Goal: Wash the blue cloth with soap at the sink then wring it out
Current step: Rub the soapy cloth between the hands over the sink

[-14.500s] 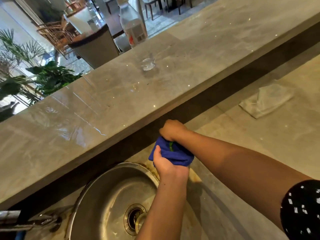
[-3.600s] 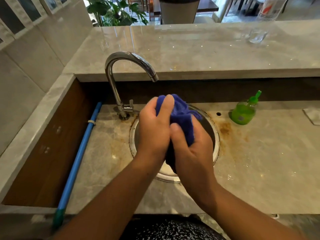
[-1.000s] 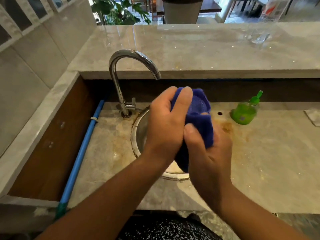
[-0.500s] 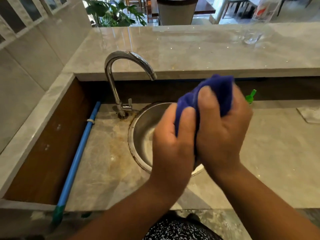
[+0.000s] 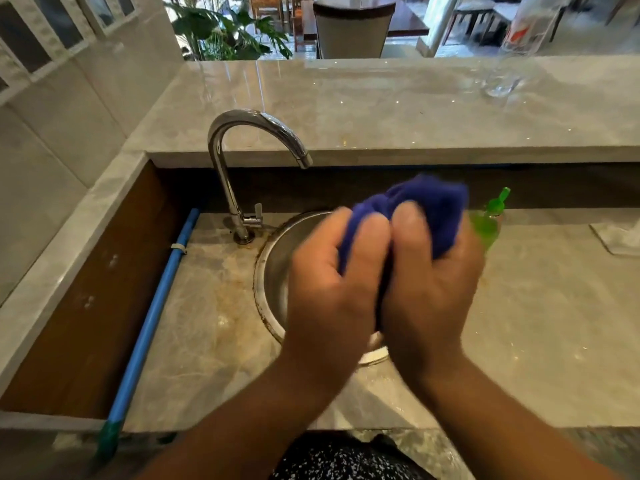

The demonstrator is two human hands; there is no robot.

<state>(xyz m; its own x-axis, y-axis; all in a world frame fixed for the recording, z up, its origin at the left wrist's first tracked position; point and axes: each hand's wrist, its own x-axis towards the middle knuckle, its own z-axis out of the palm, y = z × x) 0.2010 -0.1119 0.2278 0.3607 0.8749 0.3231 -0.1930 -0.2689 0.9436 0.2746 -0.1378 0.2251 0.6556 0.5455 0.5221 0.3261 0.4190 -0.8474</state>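
The blue cloth (image 5: pixel 429 206) is bunched up between both my hands, held above the round steel sink (image 5: pixel 273 268). My left hand (image 5: pixel 332 289) grips its left part with fingers curled over it. My right hand (image 5: pixel 433 278) grips the right part, thumb side against the left hand. Only the cloth's top shows above my fingers. The green soap bottle (image 5: pixel 486 226) stands on the counter behind my right hand, partly hidden. The chrome tap (image 5: pixel 242 140) arches over the sink's back left; no water is seen running.
A blue pipe (image 5: pixel 152 313) runs along the counter's left side. A pale cloth (image 5: pixel 616 237) lies at the right edge. On the raised marble ledge (image 5: pixel 346 109) behind stands a clear glass (image 5: pixel 498 81). A tiled wall rises on the left.
Over the last second my hands have shifted against each other around the cloth; the right hand came up and over it, and both now sit side by side, slightly lower than half a second ago.
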